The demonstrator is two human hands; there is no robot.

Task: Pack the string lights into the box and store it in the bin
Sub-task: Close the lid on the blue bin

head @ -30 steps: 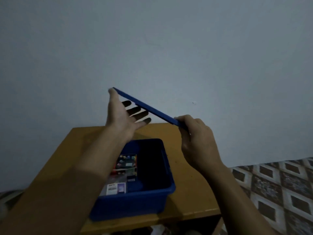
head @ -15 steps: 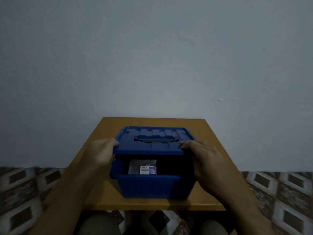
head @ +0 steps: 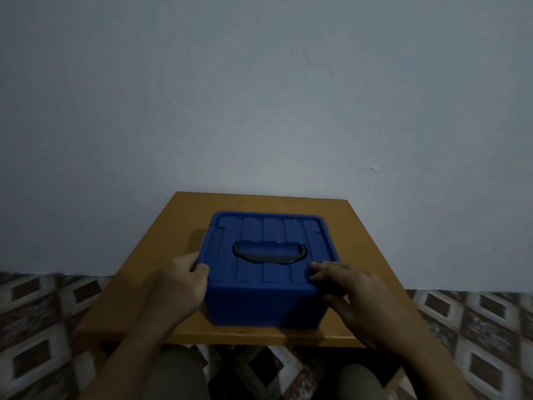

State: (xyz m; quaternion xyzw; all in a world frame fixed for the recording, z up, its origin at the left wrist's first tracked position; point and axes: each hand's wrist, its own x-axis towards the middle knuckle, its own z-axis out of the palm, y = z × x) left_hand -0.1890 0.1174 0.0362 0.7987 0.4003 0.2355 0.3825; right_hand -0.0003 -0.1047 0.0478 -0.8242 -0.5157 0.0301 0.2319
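Observation:
The blue plastic bin (head: pixel 259 308) stands on a small wooden table (head: pixel 362 241) with its blue lid (head: pixel 268 229) lying flat on top. A dark carry handle (head: pixel 269 252) is folded into the lid's middle. My left hand (head: pixel 178 284) grips the lid's near left corner, thumb on top and fingers round the edge. My right hand (head: pixel 354 290) presses on the near right corner, with fingers spread over the lid's top and down the bin's side. The string-lights box is hidden inside.
The table stands against a plain pale wall (head: pixel 259 111). Patterned floor tiles (head: pixel 43 327) show on both sides. My knees (head: pixel 178 373) are just under the table's near edge.
The lid, held tilted in the air above the open bin a second ago, came down and now sits flat on the bin. The box inside is no longer visible.

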